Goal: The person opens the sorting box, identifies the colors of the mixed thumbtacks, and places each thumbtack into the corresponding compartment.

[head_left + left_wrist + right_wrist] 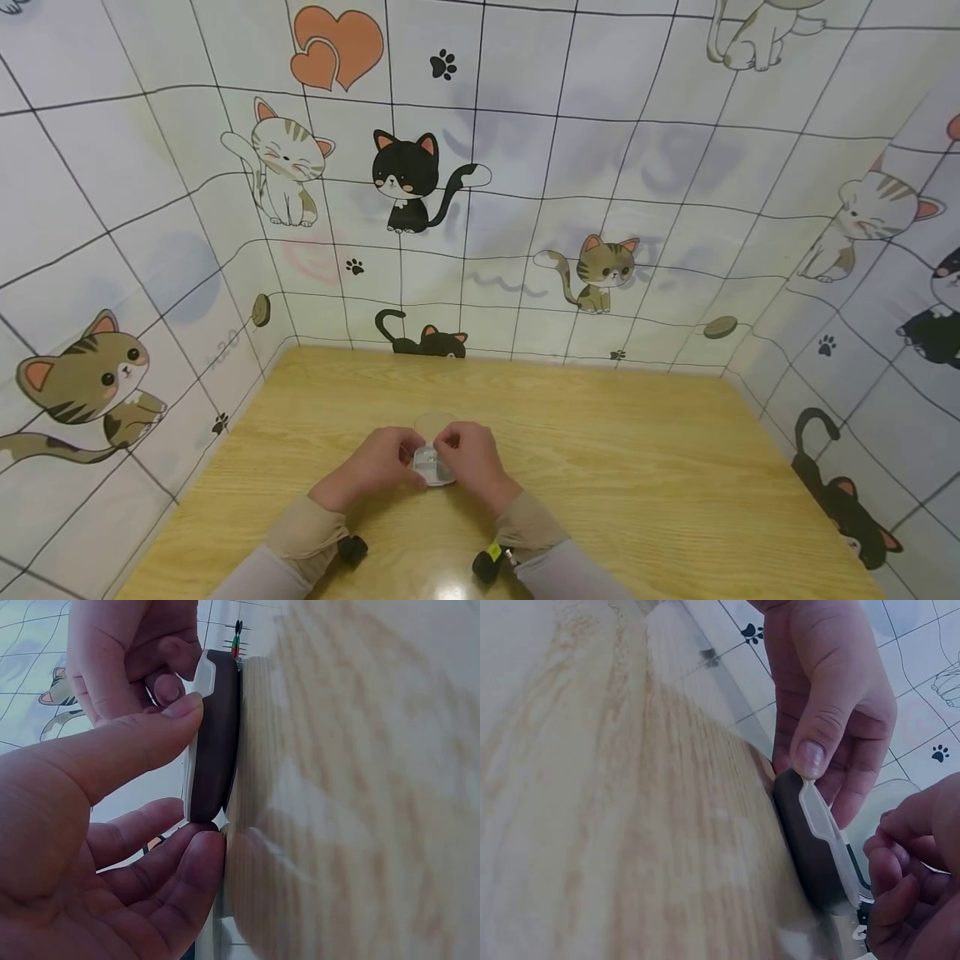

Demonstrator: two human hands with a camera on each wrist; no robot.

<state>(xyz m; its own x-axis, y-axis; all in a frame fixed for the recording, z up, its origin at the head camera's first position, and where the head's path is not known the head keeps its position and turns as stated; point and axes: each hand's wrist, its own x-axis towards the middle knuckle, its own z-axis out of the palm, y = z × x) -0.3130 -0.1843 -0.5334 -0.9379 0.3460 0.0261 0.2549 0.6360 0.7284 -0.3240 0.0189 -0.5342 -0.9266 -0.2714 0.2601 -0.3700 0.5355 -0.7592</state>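
Note:
A small rounded case (430,472) with a pale, divided top and a dark side (215,742) lies on the table. Its round clear lid (431,422) stands raised at the far side. My left hand (375,458) grips the case at its left edge, thumb on the near rim, with fingers curled under it in the left wrist view. My right hand (476,461) is over the right part of the case, its fingers (911,859) bent inward beside the case top. Whether a small thing is pinched between them is hidden.
The wooden table (637,467) spreads out around both hands. A patterned cloth (510,167) with cats and grid lines encloses the table at the back and both sides. Dark wrist devices (352,550) hang under the sleeves near the table's front.

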